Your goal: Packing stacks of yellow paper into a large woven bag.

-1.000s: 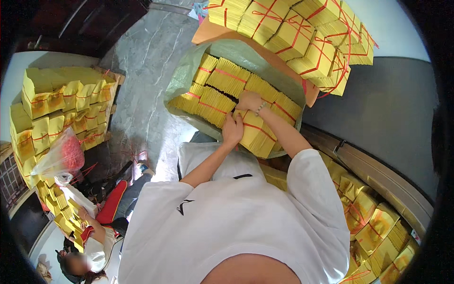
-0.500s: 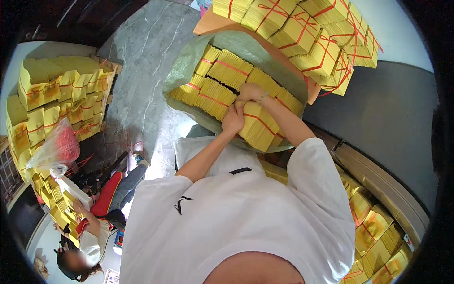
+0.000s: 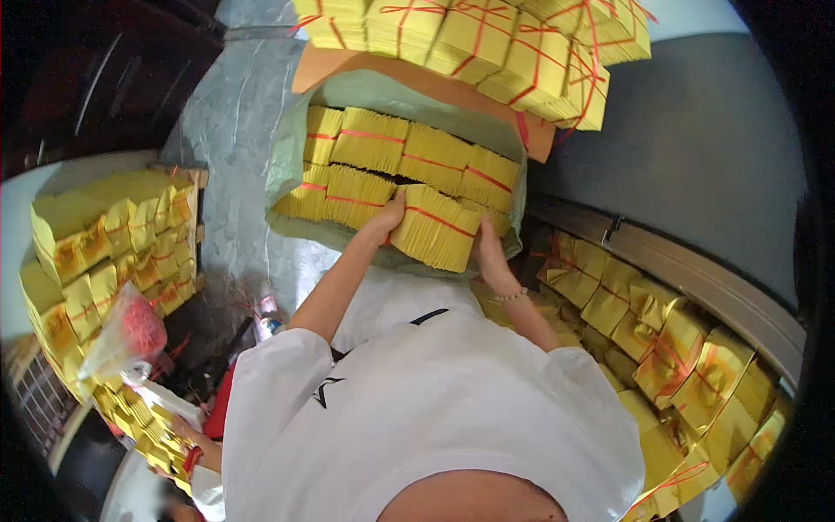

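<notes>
Between my two hands is a bundle of yellow paper [image 3: 433, 228] tied with a red string. My left hand [image 3: 387, 217] grips its left end, the fingers partly hidden behind it. At its right end my right hand [image 3: 491, 250] presses with the fingers along the side. The bundle sits tilted at the near edge of a green woven sack [image 3: 287, 165], whose mouth is spread wide. Inside the sack, more yellow paper bundles [image 3: 370, 143] stand packed in two rows, each with a red string round it.
Tied yellow stacks [image 3: 470, 43] stand on an orange-brown board [image 3: 326, 65] beyond the sack. More stacks [image 3: 113, 226] rise at the left, beside a clear bag of red string [image 3: 139, 322]. Others [image 3: 670, 348] line the right. A co-worker's arm [image 3: 204, 444] handles yellow paper at lower left.
My right hand has moved from the bundle's far side to its right end. The bundle has turned and lifted slightly at the sack's near edge. The view has shifted.
</notes>
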{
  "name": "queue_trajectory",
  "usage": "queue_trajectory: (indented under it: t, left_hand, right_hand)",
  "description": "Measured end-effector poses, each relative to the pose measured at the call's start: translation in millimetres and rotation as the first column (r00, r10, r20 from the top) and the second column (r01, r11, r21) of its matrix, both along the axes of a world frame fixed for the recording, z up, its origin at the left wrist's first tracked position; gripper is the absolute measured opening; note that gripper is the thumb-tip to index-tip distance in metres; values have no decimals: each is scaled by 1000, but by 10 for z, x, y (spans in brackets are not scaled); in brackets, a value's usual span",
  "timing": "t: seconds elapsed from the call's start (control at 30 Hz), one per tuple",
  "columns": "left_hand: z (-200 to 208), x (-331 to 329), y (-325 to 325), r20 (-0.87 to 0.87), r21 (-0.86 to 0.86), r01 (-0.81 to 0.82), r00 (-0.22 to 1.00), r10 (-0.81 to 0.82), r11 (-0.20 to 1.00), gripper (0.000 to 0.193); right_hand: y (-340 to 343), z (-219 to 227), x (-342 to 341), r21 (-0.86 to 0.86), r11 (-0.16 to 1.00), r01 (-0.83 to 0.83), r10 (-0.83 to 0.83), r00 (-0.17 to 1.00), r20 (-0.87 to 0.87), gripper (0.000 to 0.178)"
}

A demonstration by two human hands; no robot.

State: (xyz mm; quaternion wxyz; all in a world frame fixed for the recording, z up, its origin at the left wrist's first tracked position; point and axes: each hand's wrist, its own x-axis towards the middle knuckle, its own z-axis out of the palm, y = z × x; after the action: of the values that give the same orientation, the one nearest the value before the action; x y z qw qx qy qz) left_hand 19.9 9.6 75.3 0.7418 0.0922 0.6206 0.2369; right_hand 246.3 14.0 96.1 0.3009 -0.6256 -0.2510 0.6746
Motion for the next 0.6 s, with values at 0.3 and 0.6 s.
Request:
queue_trajectory:
  t: [0.3, 0.6]
  left_hand:
    - [-26, -119, -141, 126, -20, -154, 980, 156, 988, 80]
    - [377, -34, 16, 163, -76, -166, 971, 177, 983, 78]
  right_hand:
    - [-212, 219, -598, 167, 976, -137, 53, 900, 432, 59]
    - [-207, 263, -679, 276, 953, -120, -59, 824, 563, 55]
